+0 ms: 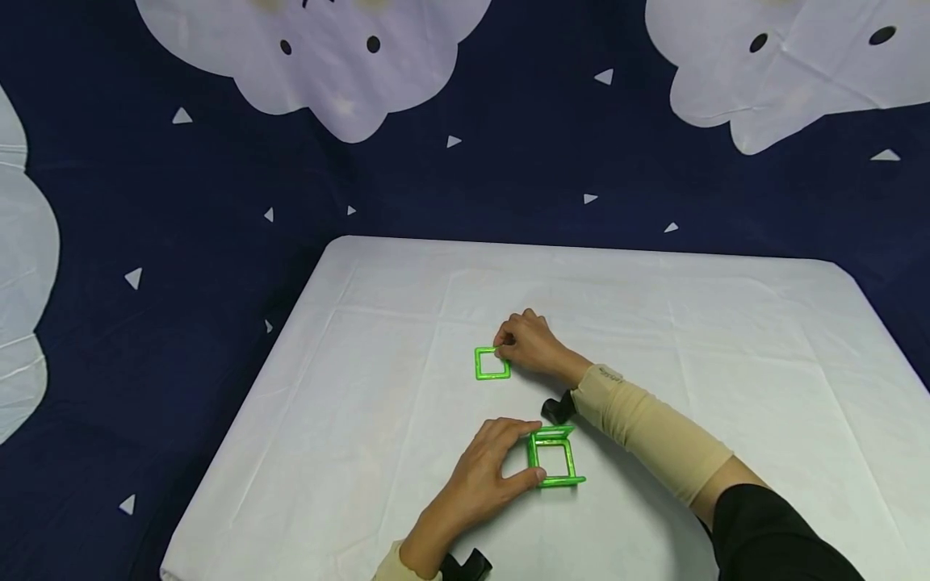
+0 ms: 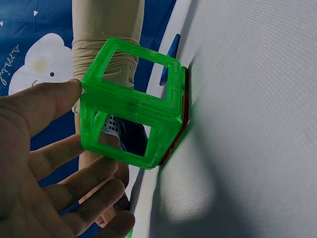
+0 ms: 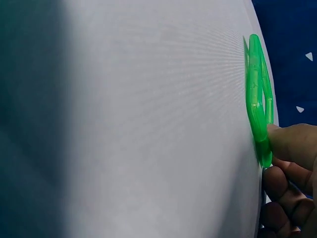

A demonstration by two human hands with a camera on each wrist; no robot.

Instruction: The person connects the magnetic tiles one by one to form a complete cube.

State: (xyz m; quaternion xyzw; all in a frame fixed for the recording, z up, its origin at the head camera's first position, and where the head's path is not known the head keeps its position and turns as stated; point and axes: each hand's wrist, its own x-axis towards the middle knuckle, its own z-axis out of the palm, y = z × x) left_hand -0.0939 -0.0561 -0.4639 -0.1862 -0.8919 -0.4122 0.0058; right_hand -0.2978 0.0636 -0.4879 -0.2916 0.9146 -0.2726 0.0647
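A small box-like frame of green see-through magnetic tiles (image 1: 552, 458) stands on the white table, a dark red tile (image 2: 185, 99) under it at the table side. My left hand (image 1: 483, 464) grips its left side, thumb at the near corner and a fingertip at the far corner. In the left wrist view, the other fingers spread loosely beside it. Farther off, my right hand (image 1: 534, 343) pinches the corner of a single green square tile (image 1: 479, 376) between thumb and finger. That tile appears tilted, close over the cloth, in the right wrist view (image 3: 255, 89).
The white cloth-covered table (image 1: 349, 339) spreads around both hands. Black wrist cameras sit on the right wrist (image 1: 558, 408) and left wrist (image 1: 467, 566). A slim blue piece (image 2: 171, 59) shows beyond the frame. A navy curtain (image 1: 508, 194) with clouds hangs behind the table.
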